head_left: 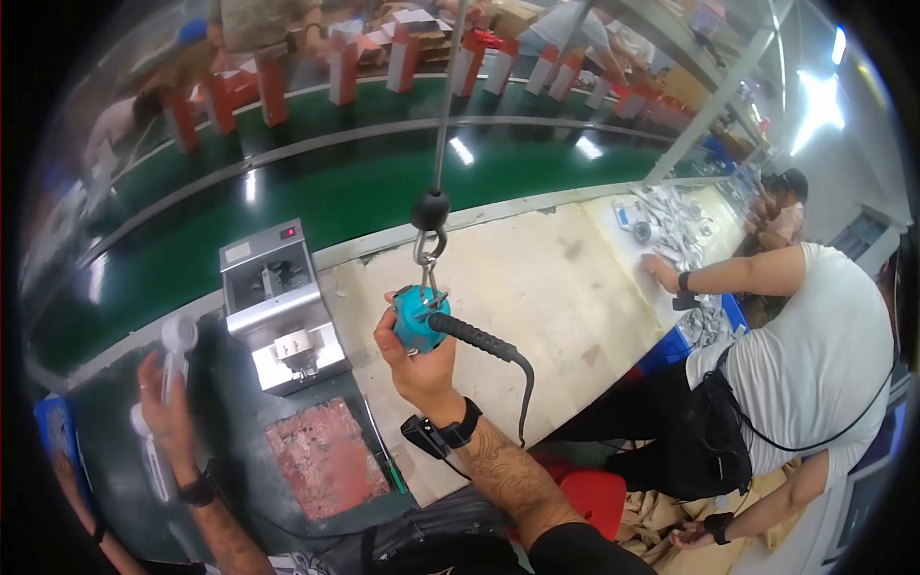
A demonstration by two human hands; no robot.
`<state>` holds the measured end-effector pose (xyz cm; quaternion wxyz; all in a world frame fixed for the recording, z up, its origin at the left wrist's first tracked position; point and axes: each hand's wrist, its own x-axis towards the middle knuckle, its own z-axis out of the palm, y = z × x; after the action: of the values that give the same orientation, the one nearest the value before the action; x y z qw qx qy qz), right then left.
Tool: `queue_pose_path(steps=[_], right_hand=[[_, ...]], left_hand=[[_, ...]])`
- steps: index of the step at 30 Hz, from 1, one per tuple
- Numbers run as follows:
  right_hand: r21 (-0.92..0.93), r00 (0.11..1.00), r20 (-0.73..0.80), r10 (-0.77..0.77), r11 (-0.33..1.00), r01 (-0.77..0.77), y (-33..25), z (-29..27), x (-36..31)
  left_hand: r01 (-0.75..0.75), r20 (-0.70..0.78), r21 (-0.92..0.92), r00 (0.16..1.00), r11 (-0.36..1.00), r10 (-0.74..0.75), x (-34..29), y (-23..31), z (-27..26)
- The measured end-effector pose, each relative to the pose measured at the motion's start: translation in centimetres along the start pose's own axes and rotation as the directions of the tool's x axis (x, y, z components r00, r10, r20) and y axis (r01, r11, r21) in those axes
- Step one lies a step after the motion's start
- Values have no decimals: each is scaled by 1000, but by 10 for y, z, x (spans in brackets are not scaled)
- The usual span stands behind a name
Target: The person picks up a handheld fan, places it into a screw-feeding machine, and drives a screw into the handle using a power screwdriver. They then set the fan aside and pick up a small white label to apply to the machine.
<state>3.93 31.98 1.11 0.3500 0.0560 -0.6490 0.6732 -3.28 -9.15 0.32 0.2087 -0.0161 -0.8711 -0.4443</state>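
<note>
My right hand [422, 369] is wrapped round a teal corded power tool [417, 318], probably an electric screwdriver, whose lower end is hidden. It hangs from a metal hook [430, 251] under a black ball on a cable. My left hand [171, 431], at the left of the bench, has its fingers round the handle of a white part with a round head [179, 333]; the grip is partly hidden. Beside that hand a second white part of like shape [153, 465] lies on the dark mat. Between my hands stands a silver boxy machine [286, 326] with an opening on top.
A worn reddish pad [328, 458] and a green-handled screwdriver [396, 476] lie before the machine. Beyond is a green conveyor [364, 172], lined with red and white boxes [342, 72]. At right a co-worker in a white shirt [815, 345] reaches toward grey-white parts [676, 225].
</note>
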Motion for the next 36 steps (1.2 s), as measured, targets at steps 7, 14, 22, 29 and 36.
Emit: queue_pose_path(steps=[7,14,22,29,36], right_hand=[[13,999,36,6,1000,-7,-5,2,-2],[-16,996,77,-42,999,43,-5,0,-1],[24,1000,3,31,999,-31,-14,10,-3],[-141,994,7,-106,984,106,-20,13,-3],[-75,996,61,-71,994,75,-30,4,-2]], left_hand=[[-338,147,433,941,836,304,-14,35,-1],[-255,38,554,959,793,282,-8,-3,-5],[-367,-30,388,912,845,409,-8,22,7],[-177,361,-52,915,983,183,-31,22,35],[-26,432,-128,899,991,79,-32,46,52]])
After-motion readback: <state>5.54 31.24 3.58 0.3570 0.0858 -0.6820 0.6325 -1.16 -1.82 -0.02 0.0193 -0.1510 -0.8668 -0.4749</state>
